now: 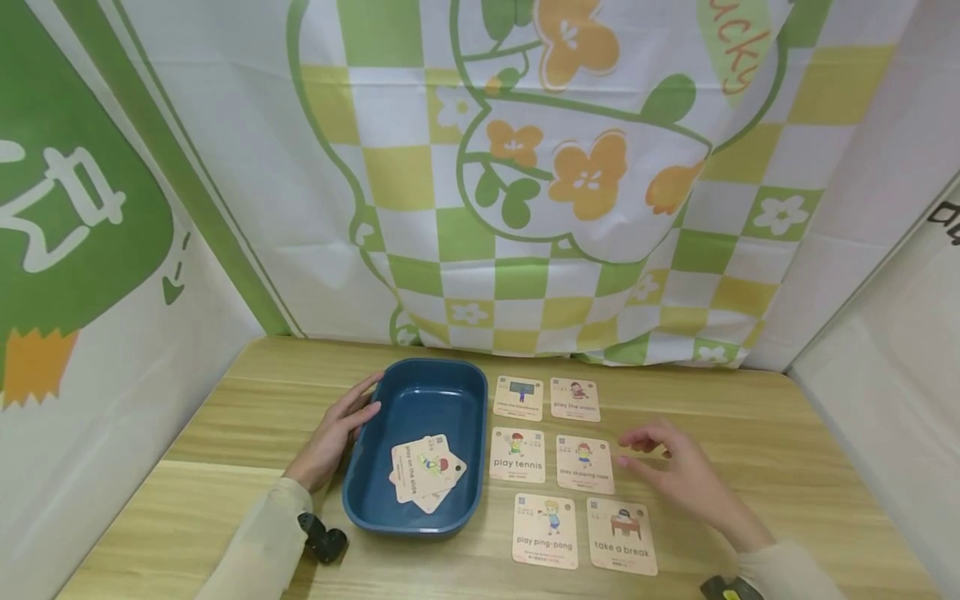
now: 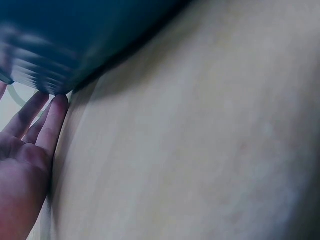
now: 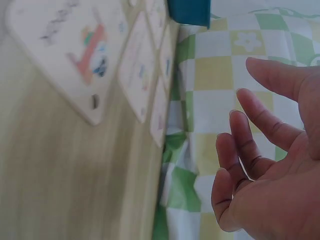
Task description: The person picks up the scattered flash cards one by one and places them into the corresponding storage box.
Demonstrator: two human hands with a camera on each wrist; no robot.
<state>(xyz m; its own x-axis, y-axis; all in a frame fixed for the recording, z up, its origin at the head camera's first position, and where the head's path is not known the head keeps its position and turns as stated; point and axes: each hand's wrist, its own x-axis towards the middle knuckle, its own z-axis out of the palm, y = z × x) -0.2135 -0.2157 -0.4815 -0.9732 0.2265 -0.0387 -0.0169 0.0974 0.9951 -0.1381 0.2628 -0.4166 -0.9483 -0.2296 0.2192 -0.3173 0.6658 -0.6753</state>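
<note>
A dark blue rectangular bin (image 1: pixel 423 390) stands on the wooden table, with a few overlapping picture cards (image 1: pixel 426 468) inside; the top one reads "play on the slide". My left hand (image 1: pixel 339 437) rests against the bin's left side, its thumb near the rim. In the left wrist view the fingers (image 2: pixel 52 122) are straight, tips touching the bin's outer wall (image 2: pixel 75 45). Over the table, right of the "play skipping rope" card (image 1: pixel 585 464), hovers my right hand (image 1: pixel 678 475). Its fingers are spread and slightly bent around nothing, as the right wrist view shows (image 3: pixel 270 150).
Right of the bin, cards lie in two columns: a blackboard card (image 1: pixel 518 398), "play the violin" (image 1: pixel 575 400), "play tennis" (image 1: pixel 517 455), "play ping-pong" (image 1: pixel 545 532) and "take a break" (image 1: pixel 622 537). A checkered floral cloth (image 1: pixel 525 275) hangs behind the table (image 1: pixel 750 433).
</note>
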